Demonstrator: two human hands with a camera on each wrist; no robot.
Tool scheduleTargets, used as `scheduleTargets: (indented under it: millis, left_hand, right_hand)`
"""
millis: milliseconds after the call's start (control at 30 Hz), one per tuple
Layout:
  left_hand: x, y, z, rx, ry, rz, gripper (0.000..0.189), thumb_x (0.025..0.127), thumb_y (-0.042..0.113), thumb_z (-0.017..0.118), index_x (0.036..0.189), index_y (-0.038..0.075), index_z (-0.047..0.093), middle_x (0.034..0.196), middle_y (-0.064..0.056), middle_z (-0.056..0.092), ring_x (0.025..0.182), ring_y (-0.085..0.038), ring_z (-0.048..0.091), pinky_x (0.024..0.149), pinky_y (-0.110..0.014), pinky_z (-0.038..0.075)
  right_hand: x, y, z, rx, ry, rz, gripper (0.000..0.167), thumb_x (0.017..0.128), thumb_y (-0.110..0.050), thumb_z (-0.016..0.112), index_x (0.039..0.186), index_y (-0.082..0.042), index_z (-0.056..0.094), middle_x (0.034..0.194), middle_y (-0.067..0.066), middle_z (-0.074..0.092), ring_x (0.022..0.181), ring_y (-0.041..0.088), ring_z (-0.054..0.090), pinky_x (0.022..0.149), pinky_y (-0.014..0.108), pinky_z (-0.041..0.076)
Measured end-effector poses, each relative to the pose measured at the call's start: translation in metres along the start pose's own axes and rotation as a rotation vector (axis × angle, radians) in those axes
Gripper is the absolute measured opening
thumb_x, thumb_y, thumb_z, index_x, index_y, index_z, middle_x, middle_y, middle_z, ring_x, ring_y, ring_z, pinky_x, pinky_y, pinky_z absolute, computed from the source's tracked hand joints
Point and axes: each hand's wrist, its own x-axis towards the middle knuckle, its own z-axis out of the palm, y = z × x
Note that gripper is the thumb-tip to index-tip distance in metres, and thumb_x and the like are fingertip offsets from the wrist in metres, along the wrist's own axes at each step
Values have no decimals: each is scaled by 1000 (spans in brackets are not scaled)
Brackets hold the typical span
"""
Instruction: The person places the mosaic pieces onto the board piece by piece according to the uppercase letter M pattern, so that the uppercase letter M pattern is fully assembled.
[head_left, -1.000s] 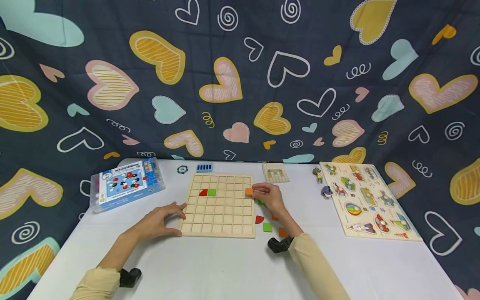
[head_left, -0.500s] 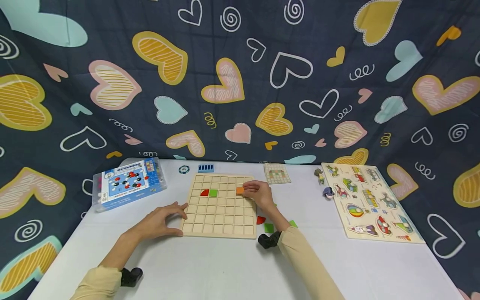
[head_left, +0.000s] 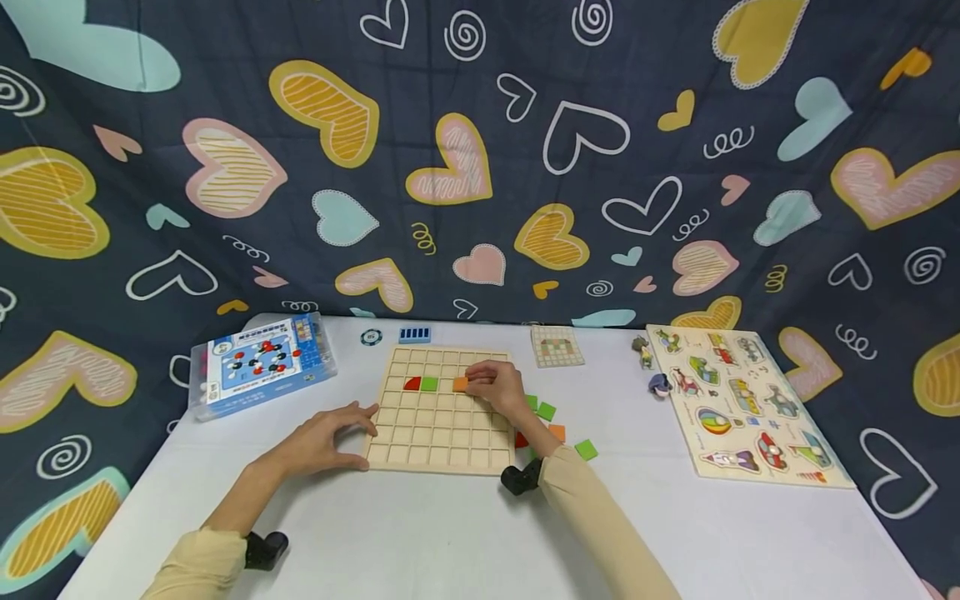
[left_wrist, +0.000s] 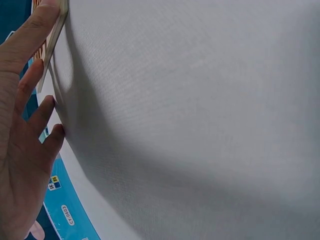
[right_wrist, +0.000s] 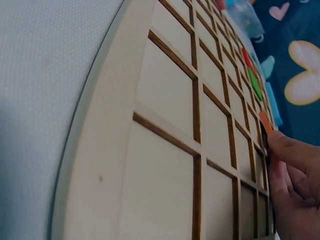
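Note:
My right hand (head_left: 498, 388) pinches an orange square tile (head_left: 460, 384) between thumb and fingers. The tile is over the second row from the back of a wooden grid board (head_left: 431, 435). To its left, a red quarter-circle tile (head_left: 412, 383) and a green square tile (head_left: 429, 384) lie side by side in that row. The right wrist view shows the orange tile (right_wrist: 265, 121) tilted at the fingertips. My left hand (head_left: 318, 443), fingers spread, rests against the board's left edge; its thumb (left_wrist: 42, 22) touches the board's side in the left wrist view.
Loose green tiles (head_left: 546, 411), an orange tile (head_left: 557, 432) and a partly hidden red tile (head_left: 521, 440) lie right of the board. Behind stand a pattern card (head_left: 557, 347) and a blue piece (head_left: 415, 335). A boxed molecule set (head_left: 262, 367) is left, a picture puzzle (head_left: 693, 417) right.
My right hand has moved left across the board with the orange tile, from its right edge to nearer the green tile. The left hand stays at the board's edge.

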Motion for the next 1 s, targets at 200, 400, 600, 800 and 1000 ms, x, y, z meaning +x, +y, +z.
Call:
scheduleTargets:
  millis: [200,400,600,800,1000]
  left_hand:
    - [-1,-1,1,-1,16,12,41,69,32,85,104,21,66,141,-15,48,133,-48,33,108,-62,25]
    - [-2,-3,2,-13,6,-6,41,69,32,85,104,23,65,143,-13,48,135,-46,32,110,-61,24]
    - [-2,-2,1,-7,-1,-12,41,69,31,85,104,23,65,143,-14,47,135,-46,32,109,-61,24]
    - [-1,-1,-1,-2,7,-6,41,69,31,85,104,23,65,143,-14,47,135,-46,32,109,-62,25]
    - [0,0,-1,2,2,-11,41,69,31,85,104,22,65,143,-14,47,135,-46,32,109,-61,25]
  right_hand:
    - [4,-4,7,-28,-9,8,24,78,11,71,101,11,66,95,25,69,86,34,69,71,27,58]
    - [5,-4,11,-41,-15,15,22,79,11,71,101,11,67,95,26,69,86,37,68,73,30,58]
    - [6,-7,16,-61,-19,1,22,79,10,72,100,10,67,94,23,70,85,35,69,71,26,58]
    - [6,-10,18,-19,-33,-22,24,80,12,69,103,14,64,97,28,68,87,38,68,73,28,58]
    - [6,-10,17,22,-45,3,26,81,12,67,106,16,62,100,30,66,91,41,66,76,31,58]
